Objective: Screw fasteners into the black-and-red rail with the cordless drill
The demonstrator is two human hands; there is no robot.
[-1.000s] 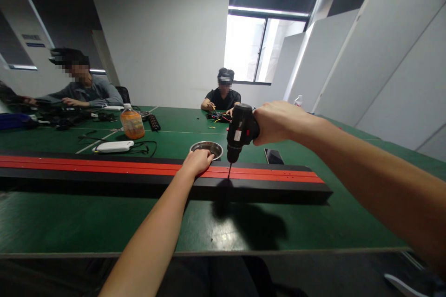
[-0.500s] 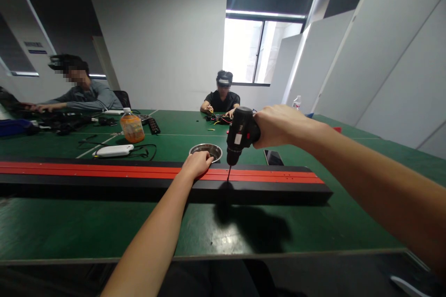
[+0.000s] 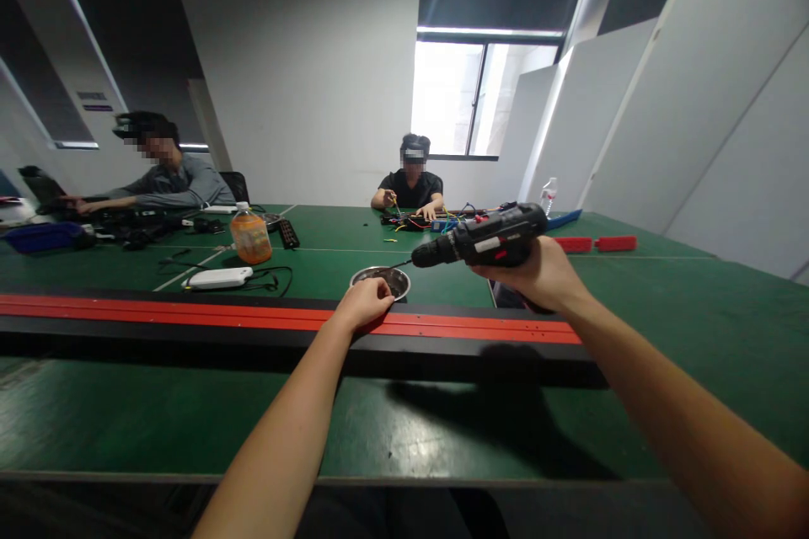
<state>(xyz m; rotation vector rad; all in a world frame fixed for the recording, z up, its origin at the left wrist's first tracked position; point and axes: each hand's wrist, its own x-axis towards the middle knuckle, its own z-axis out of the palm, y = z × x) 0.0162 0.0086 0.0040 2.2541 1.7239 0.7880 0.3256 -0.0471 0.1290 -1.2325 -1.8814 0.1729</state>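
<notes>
My right hand [image 3: 547,274] grips a black cordless drill [image 3: 486,239] by its handle. The drill is held level above the table, its long thin bit pointing left over a round metal bowl [image 3: 400,280]. A long black bar with a red metal strip [image 3: 436,325] on top lies across the table in front of me. My left hand [image 3: 365,303] rests on this strip at the bowl's near rim, its fingers curled and pinched together. Whatever lies between those fingertips is too small to make out.
Beyond the bar on the green table [image 3: 329,265] are a white power strip [image 3: 220,278], an orange drink bottle [image 3: 250,236] and red blocks [image 3: 615,243]. A co-worker [image 3: 412,184] handles wired parts opposite; another person [image 3: 170,173] sits at the left.
My right hand has lifted the drill off the red strip and swung it from upright to level, bit toward the bowl. My left hand stays by the bowl.
</notes>
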